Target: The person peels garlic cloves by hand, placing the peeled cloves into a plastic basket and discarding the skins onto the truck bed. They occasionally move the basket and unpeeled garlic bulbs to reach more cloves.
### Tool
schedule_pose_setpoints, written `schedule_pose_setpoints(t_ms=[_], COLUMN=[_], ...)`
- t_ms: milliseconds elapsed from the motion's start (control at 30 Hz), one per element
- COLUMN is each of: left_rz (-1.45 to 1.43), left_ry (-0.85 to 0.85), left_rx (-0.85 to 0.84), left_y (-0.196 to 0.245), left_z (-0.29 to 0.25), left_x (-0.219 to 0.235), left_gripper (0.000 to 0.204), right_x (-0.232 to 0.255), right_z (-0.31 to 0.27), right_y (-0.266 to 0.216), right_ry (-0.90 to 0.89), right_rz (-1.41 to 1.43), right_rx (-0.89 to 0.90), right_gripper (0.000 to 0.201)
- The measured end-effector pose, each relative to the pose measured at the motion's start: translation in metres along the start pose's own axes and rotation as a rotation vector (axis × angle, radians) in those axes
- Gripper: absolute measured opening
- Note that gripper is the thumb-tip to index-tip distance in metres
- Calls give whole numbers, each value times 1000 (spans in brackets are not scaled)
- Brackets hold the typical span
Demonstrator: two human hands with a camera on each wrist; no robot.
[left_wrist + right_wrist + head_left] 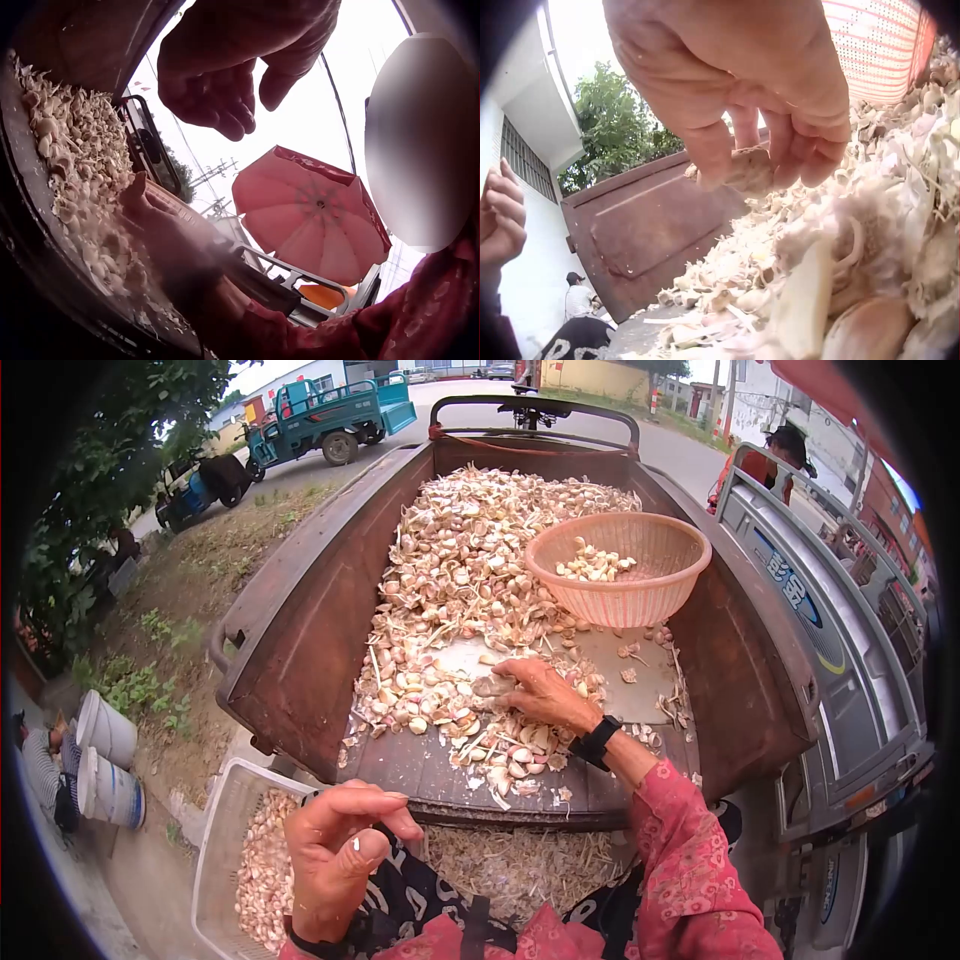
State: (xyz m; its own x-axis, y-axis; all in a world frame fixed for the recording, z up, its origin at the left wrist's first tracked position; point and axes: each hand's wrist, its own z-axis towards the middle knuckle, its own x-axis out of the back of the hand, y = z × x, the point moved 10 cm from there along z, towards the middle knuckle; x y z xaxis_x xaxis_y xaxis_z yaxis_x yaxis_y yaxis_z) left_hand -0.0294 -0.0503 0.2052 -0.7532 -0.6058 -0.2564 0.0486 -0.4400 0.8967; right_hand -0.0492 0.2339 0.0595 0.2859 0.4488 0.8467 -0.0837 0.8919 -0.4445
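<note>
Currently, right hand: the right hand [553, 698] is down at the near part of the garlic heap [470, 540], palm over the cloves, a black wristband [597, 743] at its wrist.
Right grip: pinched nearly closed, thumb against bent fingertips, with hold of a small tan piece [746, 171]; what that piece is, I cannot tell.
Left hand: the left hand [325, 850] is raised near the person's lap, before the cart's near edge, fingers loosely bent and a gap between them and the thumb.
Left grip: slack, with hold of nothing; a tiny white bit [357, 844] shows on the thumb.
Garlic heap: cloves, skins and stalks spread through the brown cart bed [740, 660], thick at the far end, looser towards the near edge.
Basket: a pink basket [640, 603] sits on the right of the bed, against the heap, with peeled-looking cloves [596, 564] inside.
Crate: a white crate [222, 850] stands below the cart at the left hand's outer side, holding many more cloves [265, 870].
Beneath the near edge: a layer of dry scraps [520, 865].
Roadside: two white buckets [110, 790] at left, a teal three-wheeler [330, 420] beyond.
</note>
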Motion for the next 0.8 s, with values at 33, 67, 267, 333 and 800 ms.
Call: schedule_pose_setpoints(t_ms=[33, 67, 267, 333, 800], left_rz=[9, 14, 95, 76, 60], left_ry=[26, 50, -31, -53, -14], left_rx=[91, 185, 560, 539, 552], left_y=[-26, -53, -179, -198, -176], left_z=[0, -3, -21, -23, -33], left_x=[10, 20, 30, 30, 25], left_gripper=[32, 31, 30, 30, 30], right_x=[14, 23, 92, 113, 254], right_z=[-5, -13, -65, -80, -129], right_y=[2, 5, -34, -39, -93], right_ry=[44, 88, 238, 298, 731], right_rz=[368, 734, 1660, 1701, 1694], right_rx=[-101, -203, -217, -170, 129], right_gripper=[43, 41, 47, 46, 52])
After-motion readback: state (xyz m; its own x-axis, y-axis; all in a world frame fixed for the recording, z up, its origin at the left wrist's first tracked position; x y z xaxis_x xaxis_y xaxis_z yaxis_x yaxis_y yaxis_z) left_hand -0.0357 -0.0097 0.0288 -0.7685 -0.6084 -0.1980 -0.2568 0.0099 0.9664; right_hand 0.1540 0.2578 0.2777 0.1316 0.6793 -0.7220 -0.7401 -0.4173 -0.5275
